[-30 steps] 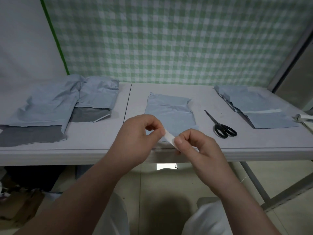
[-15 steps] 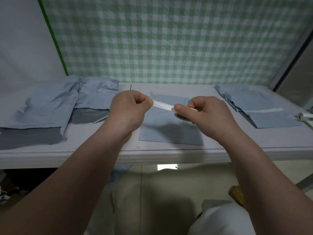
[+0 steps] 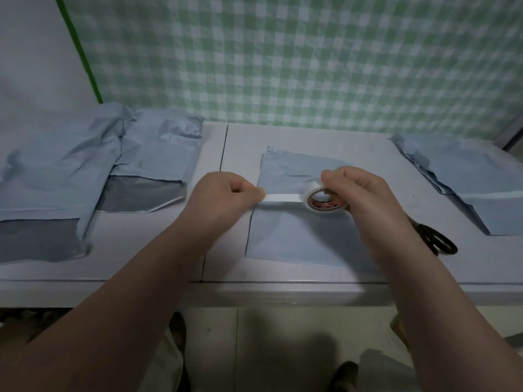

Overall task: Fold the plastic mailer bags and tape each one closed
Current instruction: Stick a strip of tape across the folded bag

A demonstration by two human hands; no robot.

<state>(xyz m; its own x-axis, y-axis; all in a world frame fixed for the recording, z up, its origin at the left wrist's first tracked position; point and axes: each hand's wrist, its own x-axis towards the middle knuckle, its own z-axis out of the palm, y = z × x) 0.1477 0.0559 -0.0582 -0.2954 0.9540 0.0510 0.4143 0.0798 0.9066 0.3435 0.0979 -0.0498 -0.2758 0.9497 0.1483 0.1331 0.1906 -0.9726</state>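
Observation:
A folded pale blue mailer bag lies flat in the middle of the white table. Over its middle my right hand grips a roll of white tape with a red-printed core. My left hand pinches the free end of the tape strip, which is pulled out to the left across the bag, low over its surface. Whether the strip touches the bag I cannot tell.
Two piles of blue and grey mailer bags lie at the left of the table. Another stack of bags lies at the right. Black scissors rest beside my right forearm, partly hidden. A green checked cloth hangs behind.
Both hands have moved forward and down from the table's front edge to over the bag. The strip between them has grown longer, and the roll now shows in my right hand.

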